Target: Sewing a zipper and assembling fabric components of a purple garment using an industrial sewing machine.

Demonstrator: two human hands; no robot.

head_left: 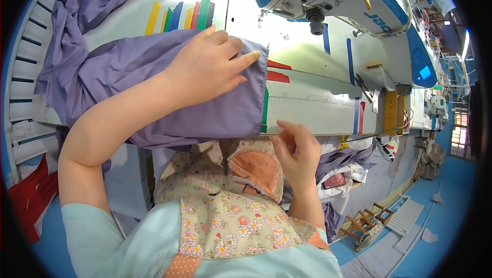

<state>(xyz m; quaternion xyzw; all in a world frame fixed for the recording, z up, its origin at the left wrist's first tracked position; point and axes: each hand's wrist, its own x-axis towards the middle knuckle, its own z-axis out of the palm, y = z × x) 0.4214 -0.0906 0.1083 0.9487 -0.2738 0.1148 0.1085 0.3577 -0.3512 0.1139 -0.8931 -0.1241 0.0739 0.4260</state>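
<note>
A length of purple fabric (225, 116) lies over the sewing table, its straight right edge short of the coloured tape strips. My left hand (212, 57) rests on top of it near its upper right corner, fingers spread and holding nothing. Just off the table's front edge, to the right of the fabric, is my right hand (299, 147). Its fingers are loosely bent, with a gap between finger and thumb and nothing visible in them. Beyond the fabric stands a white and blue sewing machine (379, 14); its needle area is lost in bright light.
Coloured tape strips (179, 16) are stuck on the tabletop, and small scissors (364, 88) lie by the machine's base. More purple fabric (92, 6) bunches against a white slatted rack (23, 73). Below the table's right part, a phone (334, 180) rests on cloth.
</note>
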